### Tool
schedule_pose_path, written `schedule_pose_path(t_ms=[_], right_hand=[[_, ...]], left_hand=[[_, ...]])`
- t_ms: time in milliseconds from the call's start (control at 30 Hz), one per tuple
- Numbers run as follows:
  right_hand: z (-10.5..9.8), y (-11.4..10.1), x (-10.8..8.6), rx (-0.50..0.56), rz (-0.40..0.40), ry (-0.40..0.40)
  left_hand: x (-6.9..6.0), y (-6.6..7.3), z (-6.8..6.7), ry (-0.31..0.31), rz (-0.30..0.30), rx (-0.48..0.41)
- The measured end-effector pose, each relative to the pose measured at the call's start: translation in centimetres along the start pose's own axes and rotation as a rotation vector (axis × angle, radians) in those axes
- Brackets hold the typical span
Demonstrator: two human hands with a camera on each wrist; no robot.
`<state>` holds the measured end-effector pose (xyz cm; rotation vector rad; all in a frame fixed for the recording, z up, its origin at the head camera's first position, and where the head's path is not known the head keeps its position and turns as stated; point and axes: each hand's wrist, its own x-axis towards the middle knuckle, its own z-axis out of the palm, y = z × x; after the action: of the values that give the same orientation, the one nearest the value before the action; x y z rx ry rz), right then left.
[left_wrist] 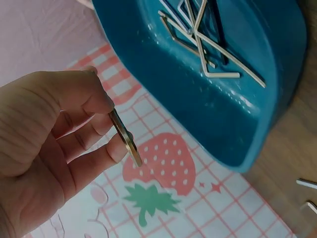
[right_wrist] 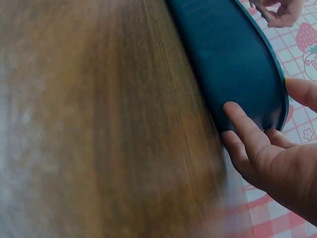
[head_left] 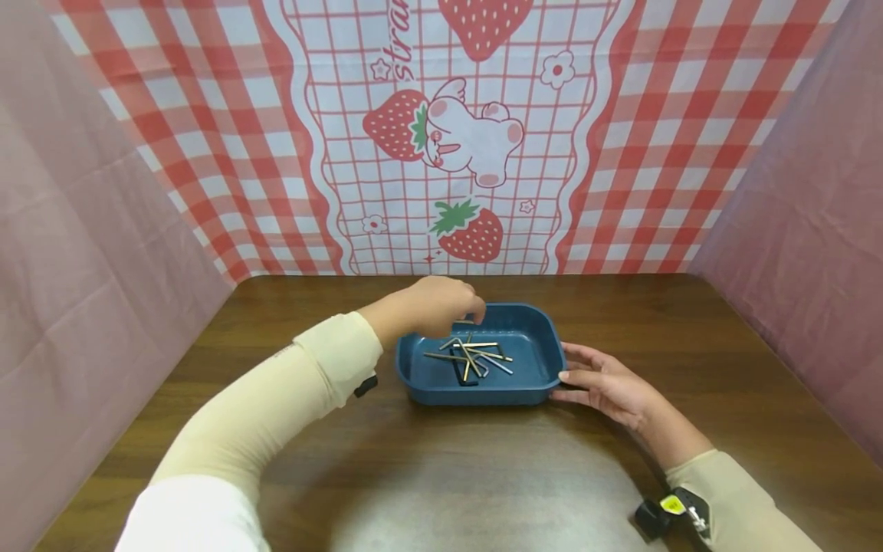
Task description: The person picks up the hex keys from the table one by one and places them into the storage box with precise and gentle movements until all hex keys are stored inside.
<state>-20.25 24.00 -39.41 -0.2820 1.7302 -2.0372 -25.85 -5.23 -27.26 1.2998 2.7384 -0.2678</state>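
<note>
My left hand hovers over the back left of the blue tray, thumb and fingers pinching a brass-coloured hex key. In the left wrist view, that key points down and away from the fingertips, apart from the tray. Inside the tray lies a loose pile of hex keys, gold, silver and black, crossing one another. At the tray's right end is my right hand. Its fairly straight, spread fingers touch the outer wall, with one digit at the rim.
Two metal pieces lie on the wooden table at the left wrist view's right edge; my left arm hides that spot in the head view. A strawberry-print cloth hangs behind the table, and pink cloth walls flank it.
</note>
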Motion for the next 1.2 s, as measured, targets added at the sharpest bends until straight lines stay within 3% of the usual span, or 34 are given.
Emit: schedule_pose_path(t_ms=[367,533,767,967,1067,1200], right_hand=[[0.2,0.1,0.2,-0.016,-0.011,-0.022],[0.1,0.1,0.2,-0.012,-0.014,-0.019],[0.0,0.3,0.2,-0.008,-0.019,-0.016],[0.0,0.3,0.3,-0.009,-0.035,-0.032],[-0.1,0.2,0.2,-0.014,-0.03,-0.032],[-0.1,0.0,0.0,-0.027,-0.016,-0.02]], left_hand=[[2.9,1.3,1.5,-0.064,0.083,0.014],[3.9,1.5,1.9,-0.059,0.114,-0.004],[6.2,1.8,2.4,-0.066,0.167,-0.088],[7.7,1.8,3.0,-0.133,0.206,-0.211],[8.1,1.6,3.2,-0.203,0.209,-0.262],[8.1,1.5,3.4,-0.316,0.17,-0.316]])
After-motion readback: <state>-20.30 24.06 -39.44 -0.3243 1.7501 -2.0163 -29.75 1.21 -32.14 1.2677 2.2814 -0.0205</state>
